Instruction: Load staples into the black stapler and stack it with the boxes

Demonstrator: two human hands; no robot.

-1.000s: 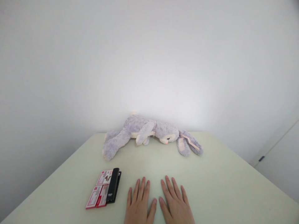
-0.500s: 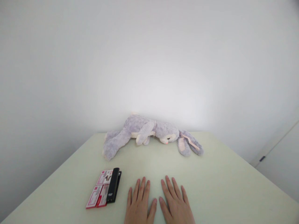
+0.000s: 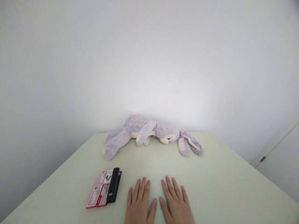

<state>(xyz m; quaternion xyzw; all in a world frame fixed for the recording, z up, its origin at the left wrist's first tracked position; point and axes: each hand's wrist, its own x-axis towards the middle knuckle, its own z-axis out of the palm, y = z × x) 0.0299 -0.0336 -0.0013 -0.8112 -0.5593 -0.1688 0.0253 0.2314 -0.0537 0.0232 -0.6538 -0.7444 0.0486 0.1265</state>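
left hand [image 3: 139,205] flat on desk [image 3: 217,177], fingers spread, grip empty | right hand [image 3: 175,203] same, thumbs near-touching | black stapler [image 3: 113,185] just left of left hand, atop red staple boxes [image 3: 100,189] | judgement: reach sideways, lift stapler by its body | open room right; plush bunny [image 3: 149,133] at far edge
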